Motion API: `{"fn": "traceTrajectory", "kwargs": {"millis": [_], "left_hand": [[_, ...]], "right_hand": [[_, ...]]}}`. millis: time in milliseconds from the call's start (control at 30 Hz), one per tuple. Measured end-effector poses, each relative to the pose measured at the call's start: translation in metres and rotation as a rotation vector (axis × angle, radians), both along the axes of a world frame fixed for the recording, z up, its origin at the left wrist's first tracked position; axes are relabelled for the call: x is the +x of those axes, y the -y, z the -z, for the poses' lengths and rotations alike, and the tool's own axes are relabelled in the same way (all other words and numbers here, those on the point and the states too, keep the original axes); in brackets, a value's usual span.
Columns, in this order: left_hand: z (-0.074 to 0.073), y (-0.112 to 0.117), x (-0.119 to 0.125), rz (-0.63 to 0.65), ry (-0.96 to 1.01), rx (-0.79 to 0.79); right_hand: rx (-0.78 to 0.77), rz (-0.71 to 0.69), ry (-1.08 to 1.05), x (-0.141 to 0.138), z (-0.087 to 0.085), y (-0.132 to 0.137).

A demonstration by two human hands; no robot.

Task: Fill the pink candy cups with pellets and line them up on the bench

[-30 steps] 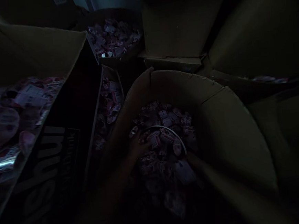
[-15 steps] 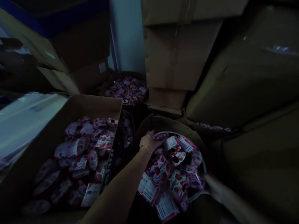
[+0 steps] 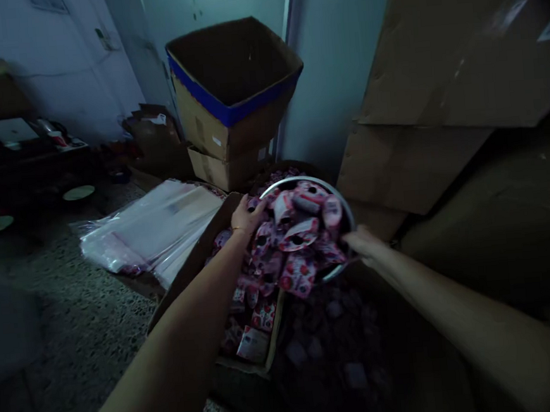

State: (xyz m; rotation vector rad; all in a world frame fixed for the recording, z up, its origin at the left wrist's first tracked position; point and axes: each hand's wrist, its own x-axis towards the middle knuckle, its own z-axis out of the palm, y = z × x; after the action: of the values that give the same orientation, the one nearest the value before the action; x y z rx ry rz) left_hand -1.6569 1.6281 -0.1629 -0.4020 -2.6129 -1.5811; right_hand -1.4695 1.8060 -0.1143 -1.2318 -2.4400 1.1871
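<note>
A round basin (image 3: 315, 180) with a pale metallic rim is heaped with small pink-and-white printed packets (image 3: 298, 236). My right hand (image 3: 362, 243) is closed on its right rim. At the left rim, my left hand (image 3: 248, 217) grips the basin beside the packets, its fingertips partly hidden. The basin tilts toward the left over a cardboard box (image 3: 276, 333), and packets spill across its near-left lip. Similar packets lie inside that box. Motion blurs several of the packets.
Clear plastic bags (image 3: 162, 218) lie stacked left of the box. Behind stands an open carton with a blue band (image 3: 252, 103). Large stacked cartons (image 3: 435, 60) crowd the right side. Below the basin, more packets (image 3: 335, 334) lie in shadow. Speckled floor (image 3: 88, 322) shows at left.
Both hands have carried the basin up and left, from inside a round container to over the cardboard box. It has tipped leftward, and the view has swung left.
</note>
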Motion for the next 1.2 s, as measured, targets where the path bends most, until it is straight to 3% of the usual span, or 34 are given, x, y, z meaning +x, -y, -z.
{"fn": "traceTrajectory", "kwargs": {"millis": [67,200,267,333,467,533,600,700,767,800,867,967,1067,1200], "left_hand": [[0.034,0.034,-0.015,-0.054,0.078,0.078],[0.092,0.085,-0.023,-0.019,0.197,0.154],[0.107,0.102,-0.025,0.000,0.191,0.149],[0.114,0.112,-0.029,-0.024,0.183,0.139],[0.102,0.107,-0.022,-0.165,0.096,0.097],[0.084,0.092,-0.002,-0.143,-0.141,0.089],[0.060,0.068,0.029,-0.037,-0.430,0.082],[0.028,0.019,0.084,0.178,-0.685,-0.009],[0.023,-0.019,0.118,0.368,-0.692,-0.126],[0.028,-0.039,0.133,0.474,-0.642,-0.200],[0.054,-0.077,0.158,0.664,-0.456,-0.404],[0.120,-0.124,0.184,0.893,-0.216,-0.717],[0.198,-0.162,0.191,1.016,-0.237,-0.760],[0.290,-0.212,0.176,0.920,-0.290,-0.648]], "right_hand": [[0.153,-0.043,0.012,-0.043,0.004,0.023],[0.702,-0.232,0.077,-0.094,0.015,0.060],[0.866,-0.293,0.081,-0.107,0.017,0.070],[0.933,-0.308,0.042,-0.113,0.014,0.073],[0.998,-0.295,-0.111,-0.099,0.000,0.057],[0.997,-0.249,-0.191,-0.072,-0.006,0.040],[0.950,-0.159,-0.237,-0.029,-0.005,0.016],[0.817,0.038,-0.148,0.058,0.015,-0.027],[0.727,0.098,-0.004,0.121,0.044,-0.057],[0.671,0.083,0.066,0.151,0.063,-0.070],[0.528,-0.020,0.164,0.200,0.108,-0.091],[0.373,-0.220,0.185,0.240,0.179,-0.115],[0.431,-0.299,0.177,0.237,0.239,-0.143],[0.633,-0.316,0.226,0.208,0.308,-0.195]]}}
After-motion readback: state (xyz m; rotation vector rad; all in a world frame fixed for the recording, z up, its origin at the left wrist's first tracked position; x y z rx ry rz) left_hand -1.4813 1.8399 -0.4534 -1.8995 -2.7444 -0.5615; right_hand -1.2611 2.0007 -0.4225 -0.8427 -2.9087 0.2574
